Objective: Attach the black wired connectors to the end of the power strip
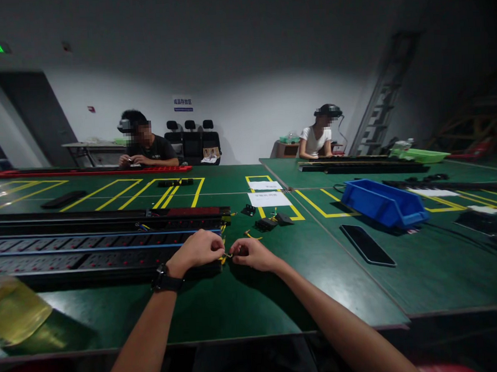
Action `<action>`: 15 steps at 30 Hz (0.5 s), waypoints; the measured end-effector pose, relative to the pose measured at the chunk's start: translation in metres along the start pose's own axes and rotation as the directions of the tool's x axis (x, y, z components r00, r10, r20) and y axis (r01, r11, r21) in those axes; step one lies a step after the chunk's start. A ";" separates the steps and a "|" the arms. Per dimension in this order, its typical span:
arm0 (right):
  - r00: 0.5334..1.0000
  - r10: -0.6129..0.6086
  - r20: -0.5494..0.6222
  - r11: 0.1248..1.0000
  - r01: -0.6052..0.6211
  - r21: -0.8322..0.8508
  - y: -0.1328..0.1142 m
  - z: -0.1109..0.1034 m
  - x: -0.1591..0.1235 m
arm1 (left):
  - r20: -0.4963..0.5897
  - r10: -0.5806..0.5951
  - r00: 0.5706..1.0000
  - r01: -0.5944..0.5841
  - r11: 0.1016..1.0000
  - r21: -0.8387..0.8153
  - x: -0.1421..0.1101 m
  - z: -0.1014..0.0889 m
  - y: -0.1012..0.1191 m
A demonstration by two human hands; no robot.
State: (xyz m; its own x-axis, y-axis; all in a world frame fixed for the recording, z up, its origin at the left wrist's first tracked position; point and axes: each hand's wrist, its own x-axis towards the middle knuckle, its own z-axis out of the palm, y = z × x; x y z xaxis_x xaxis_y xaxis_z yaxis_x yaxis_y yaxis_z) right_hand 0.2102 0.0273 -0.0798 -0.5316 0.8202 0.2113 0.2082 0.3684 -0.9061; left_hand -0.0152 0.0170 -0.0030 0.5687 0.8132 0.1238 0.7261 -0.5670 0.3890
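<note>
My left hand (201, 248), with a black watch (167, 279) on its wrist, reaches over the right end of the long black power strips (111, 260). Its thumb and fingers are pinched at a short yellow-green wire (228, 256) that comes out of the strip's end. From the right, my right hand (253, 254) pinches at the same wire, its fingertips close to the left ones. The exact tip of the wire is too small to make out. Small black end pieces (267, 224) and a loose yellow wire (253, 235) lie just beyond my right hand.
A phone (367, 245) and a blue bin (383, 204) lie to the right on the green table (321, 293). White paper labels (269, 199) are ahead. A container of yellowish liquid (15, 312) stands front left. Two people work across the table.
</note>
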 end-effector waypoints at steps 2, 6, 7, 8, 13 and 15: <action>1.000 0.000 -0.021 0.999 -0.001 -0.041 0.000 0.001 0.000 | -0.001 0.002 1.000 -0.002 1.000 0.012 0.000 -0.001 0.001; 0.999 -0.007 -0.043 0.996 0.003 -0.089 -0.002 0.003 -0.001 | -0.020 0.002 1.000 -0.002 1.000 0.020 -0.001 -0.002 0.004; 0.999 -0.008 -0.045 0.996 0.004 -0.093 -0.003 0.003 -0.001 | -0.026 0.000 1.000 0.001 1.000 0.018 -0.001 -0.001 0.004; 0.999 -0.010 -0.047 0.996 0.005 -0.094 -0.004 0.004 -0.001 | -0.030 -0.001 1.000 0.002 1.000 0.013 -0.001 -0.001 0.004; 0.995 -0.039 -0.087 0.991 0.027 -0.133 -0.005 0.008 -0.001 | -0.017 0.001 1.000 -0.002 0.999 -0.053 0.000 0.003 0.002; 0.994 -0.039 -0.103 0.988 0.023 -0.156 -0.002 0.010 0.000 | -0.016 -0.004 1.000 0.002 0.998 -0.071 0.001 0.005 0.003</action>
State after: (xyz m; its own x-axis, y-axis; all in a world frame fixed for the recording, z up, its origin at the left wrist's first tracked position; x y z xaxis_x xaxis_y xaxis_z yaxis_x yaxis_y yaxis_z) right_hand 0.2017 0.0226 -0.0813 -0.4519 0.8458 0.2836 0.3212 0.4508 -0.8328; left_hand -0.0107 0.0153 -0.0066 0.5597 0.8173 0.1372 0.6984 -0.5543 0.4528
